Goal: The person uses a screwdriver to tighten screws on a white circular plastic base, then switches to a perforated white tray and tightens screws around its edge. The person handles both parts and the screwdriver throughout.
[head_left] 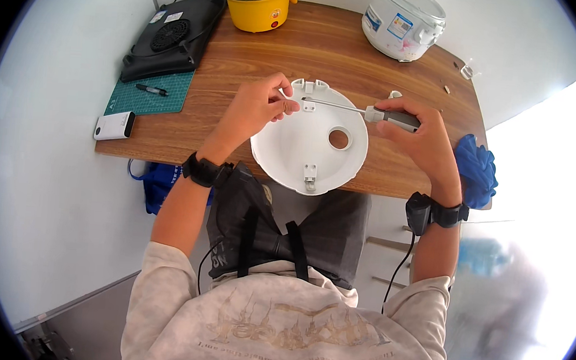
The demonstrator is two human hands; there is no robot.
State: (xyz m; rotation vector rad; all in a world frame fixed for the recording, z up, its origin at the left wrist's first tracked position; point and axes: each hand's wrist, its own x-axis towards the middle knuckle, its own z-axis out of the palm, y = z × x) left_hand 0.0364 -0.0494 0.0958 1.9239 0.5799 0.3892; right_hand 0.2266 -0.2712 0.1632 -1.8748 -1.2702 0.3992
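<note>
My right hand is wrapped round the grey and white handle of a screwdriver, whose long metal shaft points left. Its tip is close to the fingertips of my left hand, which are pinched together; whatever they may hold is too small to make out. Below both hands a round white plastic cover lies on the table, its near rim reaching past the front edge. It has a round hole at the right, a bracket at its far rim, and small metal hinge-like fittings near the top and bottom.
On the wooden table stand a yellow electric pot and a white rice cooker. At left are a black stove-like appliance, a green cutting mat, a pen and a white power bank. Blue cloth hangs at the right edge.
</note>
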